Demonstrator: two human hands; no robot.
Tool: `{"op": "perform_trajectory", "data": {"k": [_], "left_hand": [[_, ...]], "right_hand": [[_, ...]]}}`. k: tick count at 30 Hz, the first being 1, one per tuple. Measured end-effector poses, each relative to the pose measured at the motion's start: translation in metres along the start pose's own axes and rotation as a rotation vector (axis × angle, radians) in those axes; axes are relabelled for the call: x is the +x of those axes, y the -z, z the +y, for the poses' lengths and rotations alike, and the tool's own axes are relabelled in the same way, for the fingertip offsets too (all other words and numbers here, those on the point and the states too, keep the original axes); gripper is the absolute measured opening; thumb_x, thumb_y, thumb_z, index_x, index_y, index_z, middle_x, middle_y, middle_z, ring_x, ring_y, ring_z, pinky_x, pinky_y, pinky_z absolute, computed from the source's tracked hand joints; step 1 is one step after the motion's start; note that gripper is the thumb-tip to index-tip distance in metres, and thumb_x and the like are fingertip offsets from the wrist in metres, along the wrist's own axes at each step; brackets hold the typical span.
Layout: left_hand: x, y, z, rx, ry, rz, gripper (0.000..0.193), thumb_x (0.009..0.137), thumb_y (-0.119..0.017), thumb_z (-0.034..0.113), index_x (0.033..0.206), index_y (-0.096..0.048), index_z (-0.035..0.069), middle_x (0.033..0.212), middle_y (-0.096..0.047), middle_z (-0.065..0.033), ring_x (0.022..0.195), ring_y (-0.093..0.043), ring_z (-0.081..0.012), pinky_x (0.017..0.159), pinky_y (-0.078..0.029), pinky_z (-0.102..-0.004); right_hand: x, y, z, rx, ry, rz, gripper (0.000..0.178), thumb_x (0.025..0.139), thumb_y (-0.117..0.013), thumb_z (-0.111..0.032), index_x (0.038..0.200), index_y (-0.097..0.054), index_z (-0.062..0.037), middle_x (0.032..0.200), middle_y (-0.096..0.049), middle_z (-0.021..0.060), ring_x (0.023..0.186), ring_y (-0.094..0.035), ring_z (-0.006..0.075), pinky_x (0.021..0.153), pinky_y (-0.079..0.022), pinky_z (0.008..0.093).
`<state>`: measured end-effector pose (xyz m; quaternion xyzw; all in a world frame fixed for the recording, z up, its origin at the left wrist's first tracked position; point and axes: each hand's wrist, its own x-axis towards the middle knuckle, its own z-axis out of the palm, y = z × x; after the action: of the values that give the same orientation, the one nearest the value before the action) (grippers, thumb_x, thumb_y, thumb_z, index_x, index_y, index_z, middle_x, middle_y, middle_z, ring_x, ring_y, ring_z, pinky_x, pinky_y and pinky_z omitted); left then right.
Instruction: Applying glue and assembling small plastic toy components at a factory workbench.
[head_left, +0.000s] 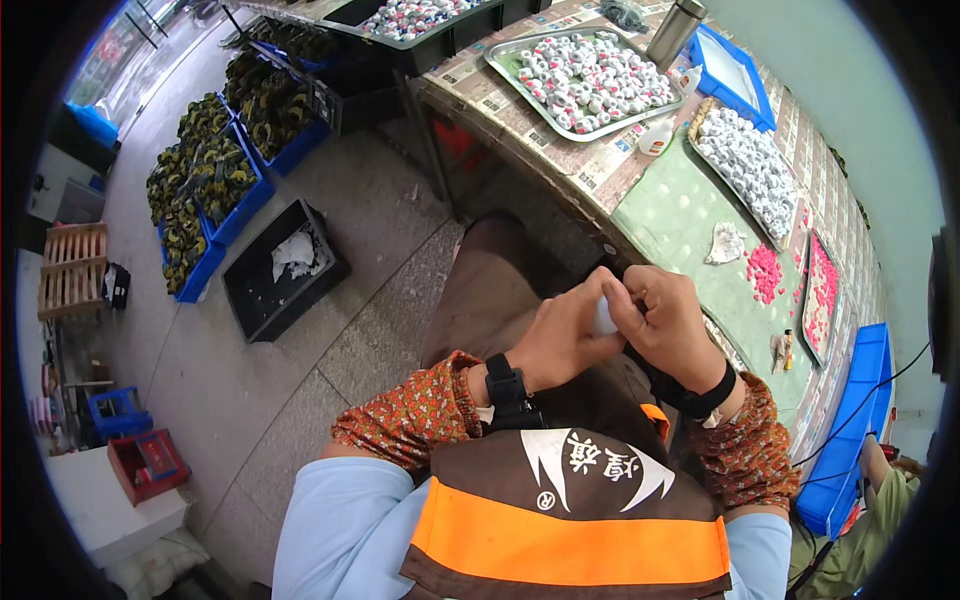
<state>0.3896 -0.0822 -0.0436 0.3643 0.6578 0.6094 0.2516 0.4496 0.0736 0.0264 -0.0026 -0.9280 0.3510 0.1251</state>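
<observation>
Patterned bench at two o'clock; grey floor at ten. Left hand, right hand: grip pinches white piece, mostly hidden.

From your hands, the worktop held trays at twelve, one and three o'clock; on the floor sat a crate at nine, bins at ten.
</observation>
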Motion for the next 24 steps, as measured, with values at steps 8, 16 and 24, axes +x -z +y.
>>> {"op": "perform_trajectory", "data": {"k": [8, 16, 24], "left_hand": [[-0.011, -0.007, -0.014, -0.453, 0.085, -0.22, 0.045, 0.085, -0.075, 0.016, 0.122, -0.051, 0.008, 0.099, -0.067, -0.0117, 0.089, -0.068, -0.0221, 0.081, -0.053, -0.035], [-0.009, 0.003, -0.006, 0.055, -0.066, 0.031, 0.042, 0.083, -0.077, 0.012, 0.116, -0.051, 0.008, 0.109, -0.066, -0.0137, 0.096, -0.07, -0.0337, 0.077, -0.055, -0.0409], [0.0, 0.004, -0.008, 0.188, 0.01, 0.205, 0.046, 0.08, -0.08, 0.022, 0.112, -0.048, 0.011, 0.1, -0.067, -0.0175, 0.099, -0.066, -0.0444, 0.079, -0.053, -0.0504]], "right_hand": [[-0.004, 0.004, 0.001, 0.078, 0.176, -0.192, 0.029, 0.096, -0.066, -0.01, 0.07, -0.056, -0.003, 0.063, -0.055, 0.0132, 0.054, -0.056, 0.0341, 0.05, -0.043, 0.0405], [0.009, -0.002, -0.019, -0.066, 0.054, -0.093, 0.033, 0.094, -0.075, -0.021, 0.071, -0.061, -0.0024, 0.061, -0.053, 0.014, 0.05, -0.054, 0.0308, 0.047, -0.041, 0.0388], [0.008, -0.022, -0.014, -0.176, 0.037, 0.053, 0.038, 0.095, -0.072, -0.018, 0.065, -0.054, -0.0034, 0.058, -0.051, 0.0143, 0.049, -0.051, 0.0335, 0.047, -0.04, 0.0403]]}}
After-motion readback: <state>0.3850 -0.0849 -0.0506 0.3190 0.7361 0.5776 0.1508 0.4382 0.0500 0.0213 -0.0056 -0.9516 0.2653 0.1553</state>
